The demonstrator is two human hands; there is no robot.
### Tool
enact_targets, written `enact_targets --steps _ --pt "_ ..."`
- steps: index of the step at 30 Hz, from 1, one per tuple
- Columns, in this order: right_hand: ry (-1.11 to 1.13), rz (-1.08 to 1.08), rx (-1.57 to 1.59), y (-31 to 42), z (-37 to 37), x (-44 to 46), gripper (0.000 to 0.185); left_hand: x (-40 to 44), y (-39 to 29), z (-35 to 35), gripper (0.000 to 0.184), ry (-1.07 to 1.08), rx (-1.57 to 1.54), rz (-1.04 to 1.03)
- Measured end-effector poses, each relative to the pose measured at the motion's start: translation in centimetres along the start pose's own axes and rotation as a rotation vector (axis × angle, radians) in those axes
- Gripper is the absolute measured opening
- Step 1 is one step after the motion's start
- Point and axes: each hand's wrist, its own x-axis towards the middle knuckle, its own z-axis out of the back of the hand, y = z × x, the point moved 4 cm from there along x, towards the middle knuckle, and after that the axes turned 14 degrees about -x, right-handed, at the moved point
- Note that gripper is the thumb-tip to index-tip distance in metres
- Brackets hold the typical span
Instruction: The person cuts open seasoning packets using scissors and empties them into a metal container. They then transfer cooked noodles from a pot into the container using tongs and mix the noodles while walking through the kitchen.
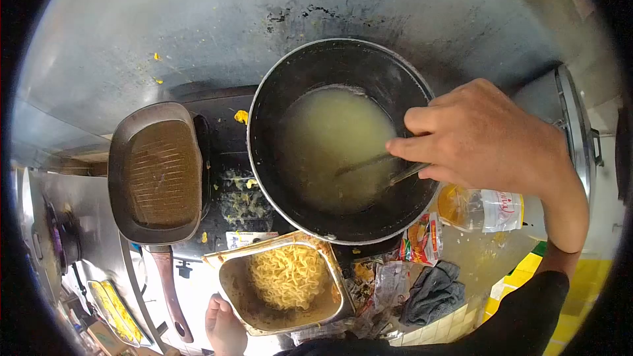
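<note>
My right hand (465,142) reaches over a large black pot (264,151) and grips metal tongs (409,173). The tongs' arms dip into cloudy, yellowish liquid (336,138) in the pot. No noodles show clearly in that liquid. Just below the pot sits a rectangular metal container (267,320) with cooked wavy noodles (287,277) heaped toward its far side. At the container's near left corner my left hand (226,329) is closed on its rim, fingers partly hidden.
A square grill pan (161,171) with brown liquid stands left of the pot, handle toward me. Right of the noodles lie a red packet (422,240), a dark cloth (433,295) and a plastic bottle (465,207). A metal wall (217,20) rises behind.
</note>
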Motion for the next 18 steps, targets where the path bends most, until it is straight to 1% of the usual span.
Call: enact_targets --steps 1,2,5,6,8,9,11,12,15,18 --pt "-0.028 0.054 0.008 0.1 0.0 0.4 0.039 0.0 -0.1 0.0 0.027 -0.009 0.012 -0.012" --pt "-0.029 0.058 0.013 0.1 -0.1 0.8 0.039 0.1 -0.2 0.0 0.027 -0.005 0.022 -0.011" --pt "-0.072 0.142 -0.053 0.5 0.0 1.8 0.030 0.0 -0.3 -0.2 0.028 -0.015 0.040 -0.002" --pt "-0.099 0.199 -0.081 0.8 0.3 2.1 0.024 0.1 -0.4 -0.4 0.028 -0.013 0.044 0.000" --pt "-0.127 0.256 -0.108 1.0 1.3 3.3 0.019 0.1 -0.4 -0.5 0.030 -0.062 0.042 -0.003" --pt "-0.038 0.275 -0.069 1.1 1.8 4.0 0.016 0.1 -0.4 -0.2 0.030 -0.062 0.043 -0.002" --pt "0.054 0.294 -0.029 0.8 1.4 4.3 0.016 0.2 -0.3 0.5 0.032 -0.035 0.025 -0.029" --pt "0.007 0.215 -0.025 0.7 1.3 4.7 0.016 0.2 -0.3 0.4 0.032 -0.034 0.026 -0.027" --pt "0.125 0.228 -0.084 0.3 1.0 5.9 0.018 0.3 -0.4 0.2 0.032 -0.066 0.045 -0.019" --pt "0.147 0.226 -0.103 0.1 0.5 6.4 0.019 0.4 -0.4 0.2 0.033 -0.031 0.036 -0.016"
